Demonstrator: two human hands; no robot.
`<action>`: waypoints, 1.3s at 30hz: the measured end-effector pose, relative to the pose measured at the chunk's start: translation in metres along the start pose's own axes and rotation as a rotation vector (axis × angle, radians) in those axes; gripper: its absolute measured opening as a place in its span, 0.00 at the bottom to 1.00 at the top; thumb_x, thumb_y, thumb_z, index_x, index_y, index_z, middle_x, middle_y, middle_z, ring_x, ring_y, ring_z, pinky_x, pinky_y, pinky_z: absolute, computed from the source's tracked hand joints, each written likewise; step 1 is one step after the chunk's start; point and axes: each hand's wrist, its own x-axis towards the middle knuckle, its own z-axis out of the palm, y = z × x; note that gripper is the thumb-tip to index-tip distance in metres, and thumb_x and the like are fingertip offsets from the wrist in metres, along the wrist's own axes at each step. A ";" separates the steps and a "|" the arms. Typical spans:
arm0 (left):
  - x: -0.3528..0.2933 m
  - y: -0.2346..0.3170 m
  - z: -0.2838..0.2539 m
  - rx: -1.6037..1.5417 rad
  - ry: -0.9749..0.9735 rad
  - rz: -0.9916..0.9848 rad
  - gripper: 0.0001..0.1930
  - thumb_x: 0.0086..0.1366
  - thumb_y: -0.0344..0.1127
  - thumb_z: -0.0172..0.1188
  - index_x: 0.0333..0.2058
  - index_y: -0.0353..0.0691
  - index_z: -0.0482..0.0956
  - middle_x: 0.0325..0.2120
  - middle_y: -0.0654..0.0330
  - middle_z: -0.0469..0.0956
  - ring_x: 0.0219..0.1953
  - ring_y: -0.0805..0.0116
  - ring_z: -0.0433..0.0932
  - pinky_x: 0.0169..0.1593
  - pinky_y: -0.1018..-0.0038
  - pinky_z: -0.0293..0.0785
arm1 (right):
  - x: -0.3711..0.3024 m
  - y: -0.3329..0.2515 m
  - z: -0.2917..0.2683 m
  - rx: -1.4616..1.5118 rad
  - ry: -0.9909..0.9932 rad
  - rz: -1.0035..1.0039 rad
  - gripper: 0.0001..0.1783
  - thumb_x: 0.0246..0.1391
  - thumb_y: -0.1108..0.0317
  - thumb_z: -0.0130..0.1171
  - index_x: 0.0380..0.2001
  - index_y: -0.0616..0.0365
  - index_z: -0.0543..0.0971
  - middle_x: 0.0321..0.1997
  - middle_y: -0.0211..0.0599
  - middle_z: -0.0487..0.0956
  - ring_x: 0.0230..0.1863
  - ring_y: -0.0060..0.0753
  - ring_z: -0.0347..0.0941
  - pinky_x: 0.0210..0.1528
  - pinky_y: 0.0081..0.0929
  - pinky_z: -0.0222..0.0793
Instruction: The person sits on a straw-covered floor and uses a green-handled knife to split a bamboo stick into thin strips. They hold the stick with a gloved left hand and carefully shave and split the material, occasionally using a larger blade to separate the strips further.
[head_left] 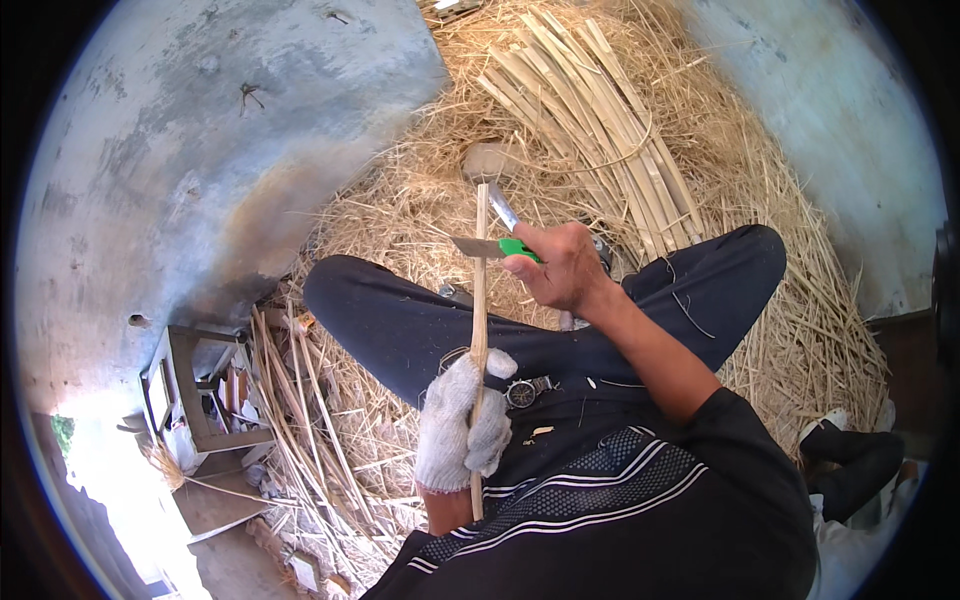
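Observation:
My left hand, in a white knitted glove, is closed round the lower part of a slim bamboo strip. The strip stands lengthwise in front of me, from my belly to past my shins. My bare right hand grips a knife with a green handle. Its dark blade points left and lies across the upper part of the strip. A shiny metal piece shows just beyond my right hand; its kind is unclear. A wristwatch appears on my lap beside the glove.
Beyond my crossed legs lies a bundle of split bamboo strips, on a floor strewn with shavings. A brownish block sits ahead. Loose strips and a wooden frame are at left. Walls flank me.

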 end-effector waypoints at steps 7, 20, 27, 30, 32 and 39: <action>-0.005 0.004 0.012 0.191 0.077 0.017 0.19 0.75 0.47 0.46 0.43 0.34 0.74 0.06 0.70 0.59 0.03 0.80 0.55 0.05 0.81 0.52 | 0.035 0.038 0.014 -0.183 -0.115 0.672 0.31 0.66 0.42 0.47 0.25 0.61 0.77 0.15 0.52 0.72 0.19 0.55 0.73 0.24 0.44 0.66; -0.025 0.029 0.044 0.505 0.239 0.240 0.15 0.69 0.37 0.55 0.47 0.30 0.79 0.11 0.62 0.72 0.10 0.78 0.67 0.15 0.82 0.61 | 0.007 -0.041 -0.056 0.388 -0.118 0.152 0.26 0.67 0.47 0.47 0.28 0.60 0.74 0.14 0.44 0.66 0.16 0.44 0.65 0.22 0.38 0.59; -0.033 0.020 0.051 0.535 0.219 0.243 0.16 0.70 0.36 0.54 0.49 0.30 0.79 0.12 0.63 0.72 0.11 0.79 0.66 0.16 0.82 0.59 | 0.007 -0.062 -0.053 0.374 -0.113 -0.006 0.31 0.65 0.41 0.48 0.25 0.60 0.71 0.14 0.39 0.63 0.15 0.41 0.65 0.21 0.34 0.59; -0.036 0.014 0.051 0.453 0.186 0.237 0.17 0.70 0.36 0.53 0.50 0.29 0.78 0.11 0.63 0.69 0.10 0.79 0.64 0.15 0.82 0.57 | 0.006 -0.066 -0.048 0.273 -0.067 -0.020 0.25 0.62 0.44 0.55 0.26 0.56 0.74 0.15 0.43 0.70 0.17 0.50 0.70 0.21 0.40 0.62; -0.037 0.011 0.052 0.430 0.195 0.233 0.17 0.71 0.36 0.53 0.50 0.29 0.78 0.11 0.64 0.68 0.10 0.80 0.62 0.14 0.81 0.56 | 0.009 -0.062 -0.050 0.160 -0.037 -0.067 0.26 0.61 0.43 0.56 0.24 0.56 0.74 0.15 0.41 0.71 0.16 0.48 0.71 0.20 0.40 0.62; -0.033 0.018 0.042 0.360 0.202 0.298 0.18 0.71 0.36 0.52 0.49 0.26 0.77 0.10 0.66 0.65 0.09 0.81 0.60 0.13 0.82 0.53 | 0.032 -0.062 -0.040 -0.032 -0.045 -0.139 0.28 0.60 0.41 0.55 0.21 0.54 0.74 0.14 0.36 0.72 0.14 0.41 0.71 0.18 0.37 0.62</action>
